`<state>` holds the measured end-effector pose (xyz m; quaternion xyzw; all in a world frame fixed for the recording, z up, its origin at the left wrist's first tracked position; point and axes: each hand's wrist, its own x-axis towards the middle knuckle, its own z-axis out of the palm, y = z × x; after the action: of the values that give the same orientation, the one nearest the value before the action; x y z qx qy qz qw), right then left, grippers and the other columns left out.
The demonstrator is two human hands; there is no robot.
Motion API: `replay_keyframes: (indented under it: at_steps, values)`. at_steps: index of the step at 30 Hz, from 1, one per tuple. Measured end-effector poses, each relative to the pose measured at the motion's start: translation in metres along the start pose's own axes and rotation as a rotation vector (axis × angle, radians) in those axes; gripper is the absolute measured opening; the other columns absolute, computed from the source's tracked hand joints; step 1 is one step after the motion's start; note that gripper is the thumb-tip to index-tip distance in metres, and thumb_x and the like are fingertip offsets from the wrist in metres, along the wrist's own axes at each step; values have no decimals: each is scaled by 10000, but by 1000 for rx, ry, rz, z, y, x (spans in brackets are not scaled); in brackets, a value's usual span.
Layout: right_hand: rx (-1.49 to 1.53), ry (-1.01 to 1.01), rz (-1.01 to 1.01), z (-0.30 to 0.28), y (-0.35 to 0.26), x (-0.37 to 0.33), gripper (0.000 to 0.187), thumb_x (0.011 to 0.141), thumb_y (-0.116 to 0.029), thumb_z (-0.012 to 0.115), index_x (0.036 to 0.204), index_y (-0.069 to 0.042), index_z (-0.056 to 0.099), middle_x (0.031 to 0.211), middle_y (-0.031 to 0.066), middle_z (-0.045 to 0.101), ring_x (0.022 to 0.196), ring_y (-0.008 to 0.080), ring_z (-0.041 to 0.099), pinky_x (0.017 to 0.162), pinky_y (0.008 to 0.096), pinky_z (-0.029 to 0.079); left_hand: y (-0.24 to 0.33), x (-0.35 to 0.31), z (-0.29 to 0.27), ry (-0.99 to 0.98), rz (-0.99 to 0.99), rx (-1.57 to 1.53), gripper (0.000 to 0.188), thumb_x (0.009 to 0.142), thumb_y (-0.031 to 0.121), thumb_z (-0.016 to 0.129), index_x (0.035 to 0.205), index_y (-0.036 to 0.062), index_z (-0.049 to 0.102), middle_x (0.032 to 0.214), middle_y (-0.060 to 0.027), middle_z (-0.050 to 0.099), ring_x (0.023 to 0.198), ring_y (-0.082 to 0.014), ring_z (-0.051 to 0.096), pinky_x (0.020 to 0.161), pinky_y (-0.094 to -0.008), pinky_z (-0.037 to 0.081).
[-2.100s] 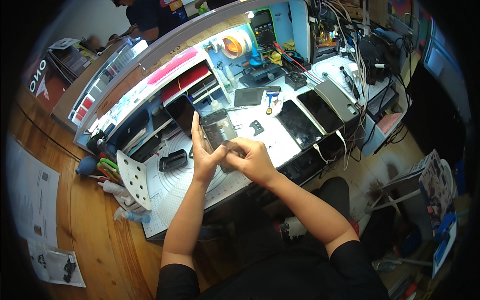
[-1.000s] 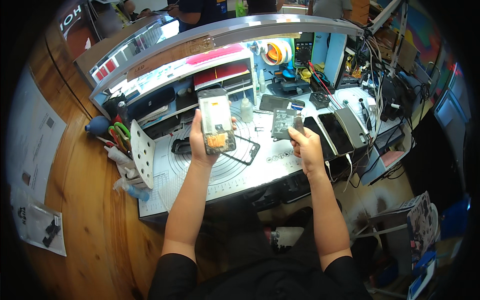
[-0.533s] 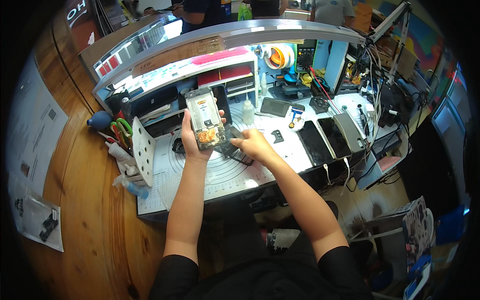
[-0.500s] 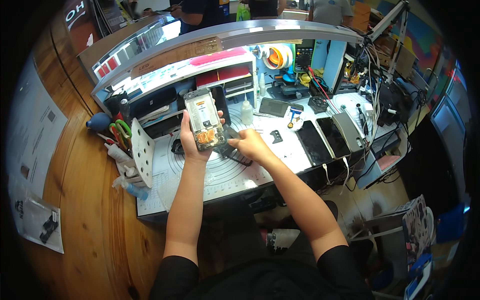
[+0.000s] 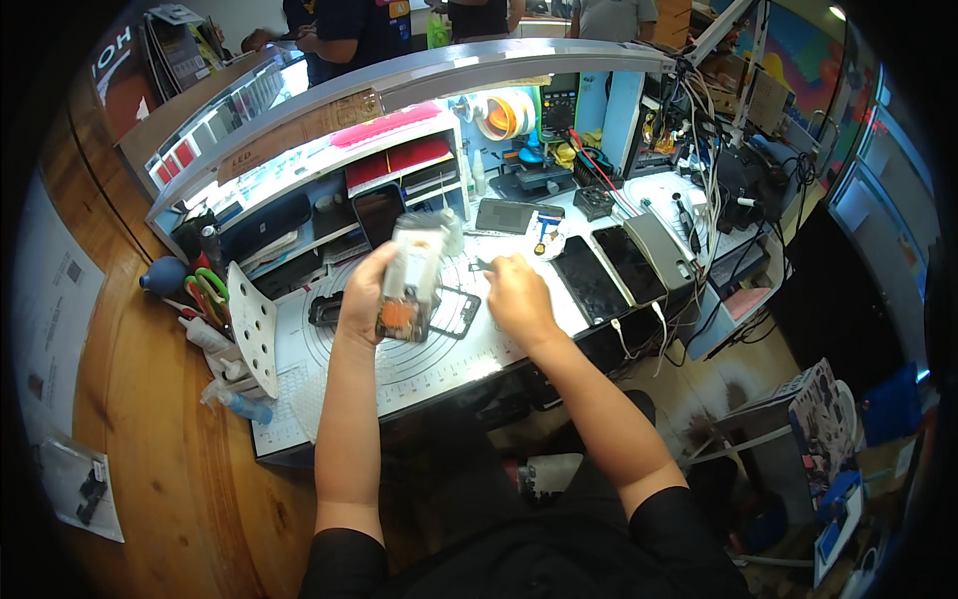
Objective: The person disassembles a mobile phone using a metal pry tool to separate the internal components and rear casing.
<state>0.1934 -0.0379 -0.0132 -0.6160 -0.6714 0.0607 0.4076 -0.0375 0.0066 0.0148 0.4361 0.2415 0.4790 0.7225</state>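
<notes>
My left hand (image 5: 365,298) grips an opened smartphone (image 5: 410,280) with its inner side exposed, a pale upper part and copper-orange patches at the lower end; motion blurs it. Right of it, my right hand (image 5: 521,302) is low over the mat, fingers pinched together around something dark and small that I cannot make out. A small dark bracket (image 5: 477,266) shows at these fingertips. Between the hands, a thin black phone frame (image 5: 458,313) lies on the white work mat (image 5: 399,367), partly behind the phone. Another black part (image 5: 325,309) lies left of my left hand.
Two dark-screened phones (image 5: 591,282) (image 5: 629,264) with white cables lie at the right. Behind are a dropper bottle (image 5: 451,232), a grey phone part (image 5: 506,216) and a multimeter (image 5: 558,107). A perforated white holder (image 5: 253,329) with scissors (image 5: 208,294) stands left.
My right hand has moved away from the phone, rightward to the small bracket on the mat. The phone in my left hand has tilted and dropped slightly. The whole view has shifted.
</notes>
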Motion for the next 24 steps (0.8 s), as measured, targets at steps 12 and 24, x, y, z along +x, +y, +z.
replay_keyframes:
  at_steps: [12,24]
  values:
    - [-48,-169,-551,-20,-3,-53,192,867,-176,787,1018,-65,746,940,77,638,916,277,602,841,401,488,-6,3,3,104,110,-62,317,1112,224,519,1285,-15,638,1030,-51,727,816,-114,699,736,-270,587]
    - [29,-225,-635,-4,3,-35,152,849,-79,740,993,-66,694,977,87,609,937,292,595,844,410,491,-10,2,10,147,84,123,237,1078,157,551,1216,-1,661,1019,-54,721,873,-104,680,777,-257,565]
